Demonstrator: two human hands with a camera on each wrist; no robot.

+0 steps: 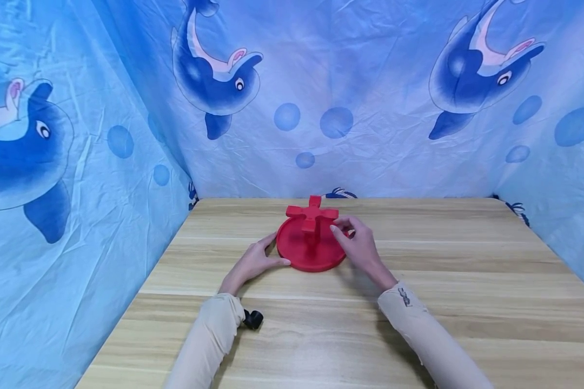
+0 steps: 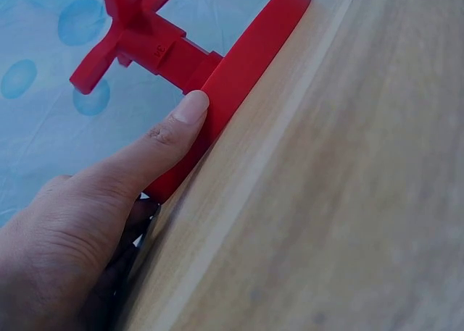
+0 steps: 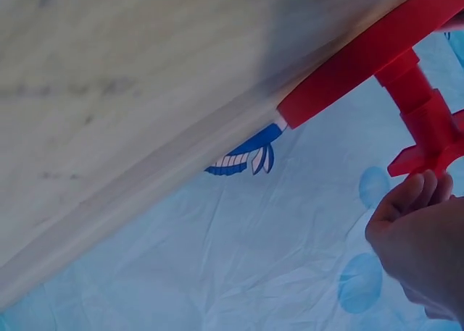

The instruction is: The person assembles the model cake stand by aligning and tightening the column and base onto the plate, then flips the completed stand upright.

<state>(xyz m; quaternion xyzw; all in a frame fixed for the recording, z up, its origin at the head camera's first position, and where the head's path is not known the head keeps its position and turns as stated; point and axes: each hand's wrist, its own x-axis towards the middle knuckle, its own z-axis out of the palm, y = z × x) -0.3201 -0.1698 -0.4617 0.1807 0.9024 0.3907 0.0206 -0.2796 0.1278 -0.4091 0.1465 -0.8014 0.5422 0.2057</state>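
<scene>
Red cross-topped stand (image 1: 312, 214): left hand (image 1: 253, 261) grips its disc (image 1: 292, 249), right hand's (image 1: 362, 247) hold unclear.

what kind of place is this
Probably a makeshift booth for recording tabletop work, though I can't be sure: creased blue sheets with printed dolphins enclose the back and sides of a wooden table, where a red stand is being handled.

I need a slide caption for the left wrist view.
A left hand holds a round red base with a pronged red post on a light wood-grain table.
</scene>
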